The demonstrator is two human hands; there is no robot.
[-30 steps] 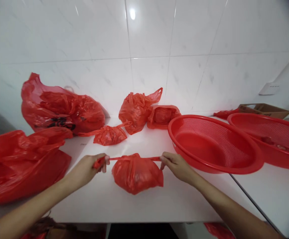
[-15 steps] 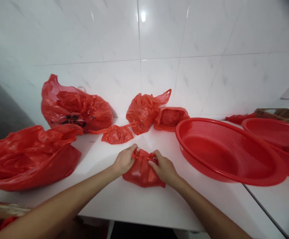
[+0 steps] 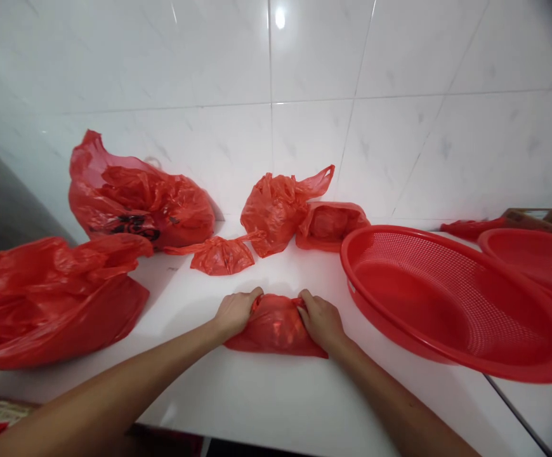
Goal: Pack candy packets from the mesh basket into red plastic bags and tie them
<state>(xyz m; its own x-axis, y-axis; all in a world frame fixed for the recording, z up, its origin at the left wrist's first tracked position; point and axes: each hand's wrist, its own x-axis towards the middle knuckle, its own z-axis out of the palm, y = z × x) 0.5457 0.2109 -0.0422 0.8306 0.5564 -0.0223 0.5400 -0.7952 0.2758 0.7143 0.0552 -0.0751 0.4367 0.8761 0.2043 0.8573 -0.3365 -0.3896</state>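
currently, the left hand [image 3: 235, 313] and right hand [image 3: 323, 322] pinch opposite upper ends of the bulging, thin red plastic bag [image 3: 278, 330], near centre on the flat white worktop [image 3: 257, 400]; pulling too hard could tear it.

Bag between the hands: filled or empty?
Filled: the red bag bulges between the left hand and the right hand; contents cannot be made out.

Looks like a thin, shiny red plastic bag [image 3: 278, 330], partly see-through. Bulges between the two grips, pinched at both upper ends. Lies low and wide, reaching a pointed corner nearside of the right grip.
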